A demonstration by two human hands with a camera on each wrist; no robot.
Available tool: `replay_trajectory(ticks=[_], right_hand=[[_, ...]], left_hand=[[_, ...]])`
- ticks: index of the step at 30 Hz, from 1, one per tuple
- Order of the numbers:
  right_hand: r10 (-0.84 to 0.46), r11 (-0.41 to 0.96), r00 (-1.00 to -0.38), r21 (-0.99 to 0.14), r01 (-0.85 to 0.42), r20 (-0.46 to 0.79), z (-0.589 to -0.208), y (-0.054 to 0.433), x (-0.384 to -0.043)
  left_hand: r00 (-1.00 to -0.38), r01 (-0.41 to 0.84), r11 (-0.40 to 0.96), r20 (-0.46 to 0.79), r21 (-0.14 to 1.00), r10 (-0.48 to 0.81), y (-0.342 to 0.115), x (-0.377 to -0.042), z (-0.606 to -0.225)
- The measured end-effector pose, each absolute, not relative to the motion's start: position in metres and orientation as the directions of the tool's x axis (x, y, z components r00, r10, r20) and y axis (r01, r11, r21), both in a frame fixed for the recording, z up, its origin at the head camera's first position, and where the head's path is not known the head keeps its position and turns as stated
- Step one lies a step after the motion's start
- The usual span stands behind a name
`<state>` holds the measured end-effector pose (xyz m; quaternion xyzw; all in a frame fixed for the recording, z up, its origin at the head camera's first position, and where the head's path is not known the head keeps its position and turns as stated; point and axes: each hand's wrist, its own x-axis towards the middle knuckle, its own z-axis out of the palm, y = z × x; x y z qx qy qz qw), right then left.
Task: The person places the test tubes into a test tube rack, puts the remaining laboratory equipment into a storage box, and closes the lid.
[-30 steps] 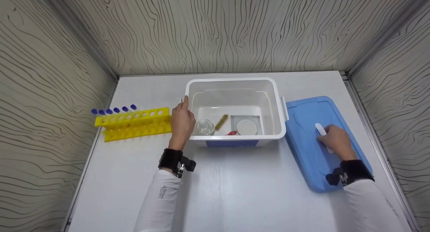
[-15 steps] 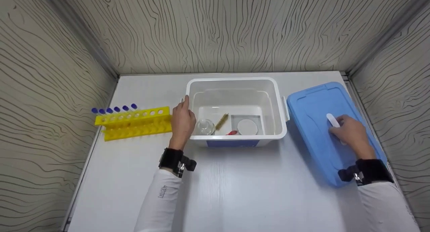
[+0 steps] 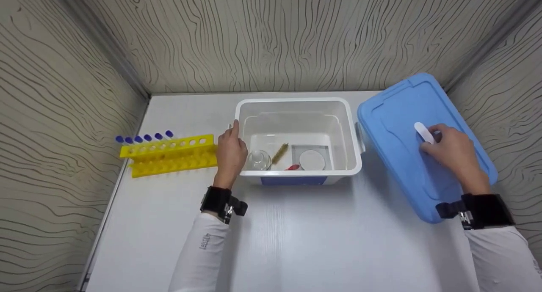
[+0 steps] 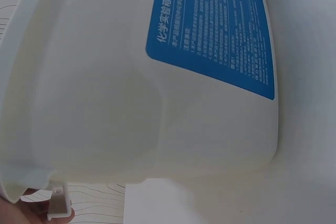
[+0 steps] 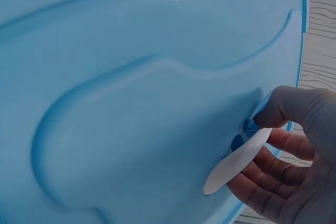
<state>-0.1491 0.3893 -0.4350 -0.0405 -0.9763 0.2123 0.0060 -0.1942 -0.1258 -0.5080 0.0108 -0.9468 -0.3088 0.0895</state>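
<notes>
A blue lid point(image 3: 394, 118) is raised off the table on the right, tilted, its far left corner by the right side of the white plastic box point(image 3: 296, 173). My right hand point(image 3: 455, 150) grips the lid's white handle point(image 5: 231, 167), fingers curled under it and thumb above. At the box's left side, my left hand point(image 3: 230, 156) holds the edge, index finger along the rim. Its fingers point(image 4: 31, 213) show beside a white side latch point(image 4: 60, 201) in the left wrist view. A blue printed label point(image 4: 210, 30) covers part of the box's front.
Inside the box lie a clear glass vessel point(image 3: 258, 161), a bristle brush point(image 3: 279, 153), a red-ended piece point(image 3: 292, 167) and a square gauze with a white disc point(image 3: 312, 160). Left of it stands a yellow rack point(image 3: 169, 152) with several blue-capped tubes point(image 3: 147, 137). Patterned walls enclose the table.
My right hand has lifted the blue lid from the table and carried it away from me and to the right, tilting it. The left hand and the box have stayed put.
</notes>
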Motion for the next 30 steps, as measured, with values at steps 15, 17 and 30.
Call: replay_trajectory(ticks=[15,17,30], right_hand=[[-0.099,0.905,-0.995,-0.415,-0.091,0.004,-0.385,0.336,-0.165],[-0.127,0.904,-0.992,-0.411,-0.114,-0.003,-0.382,0.327,-0.166],[-0.332,0.887,-0.943,-0.347,-0.305,-0.018,-0.385,0.281,-0.177]], left_hand=[[-0.985,0.018,0.810,0.151,0.587,-0.088,-0.125,-0.195,-0.507],[-0.985,0.012,0.809,0.145,0.588,-0.091,-0.124,-0.196,-0.507],[-0.987,0.001,0.805,0.131,0.593,-0.095,-0.124,-0.194,-0.506]])
